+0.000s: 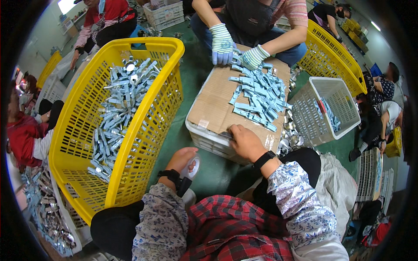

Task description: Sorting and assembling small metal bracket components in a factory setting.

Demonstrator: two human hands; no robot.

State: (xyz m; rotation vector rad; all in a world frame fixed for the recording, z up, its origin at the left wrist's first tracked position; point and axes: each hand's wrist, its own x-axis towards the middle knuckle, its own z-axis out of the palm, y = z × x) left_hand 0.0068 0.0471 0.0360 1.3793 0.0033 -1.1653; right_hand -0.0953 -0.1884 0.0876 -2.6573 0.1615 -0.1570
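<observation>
My left hand [182, 160] is low between the yellow basket and the cardboard-topped crate. Its fingers curl around a white ring that looks like a roll of tape [195, 168]. My right hand [248, 142] rests at the near edge of the cardboard sheet [213, 106], fingers bent together over a small dark thing [226, 135] mostly hidden by them. Light-blue clips [257, 93] lie in a loose heap on the cardboard's right half. Across from me, a person's striped gloved hands [237, 56] touch the heap's far side.
A tall yellow basket [146, 143] holding blue clips with metal parts stands at my left. White crates support the cardboard. To the right are a white basket [324, 126] with some clips and shiny metal parts [292, 137] on the green floor. Other people sit around.
</observation>
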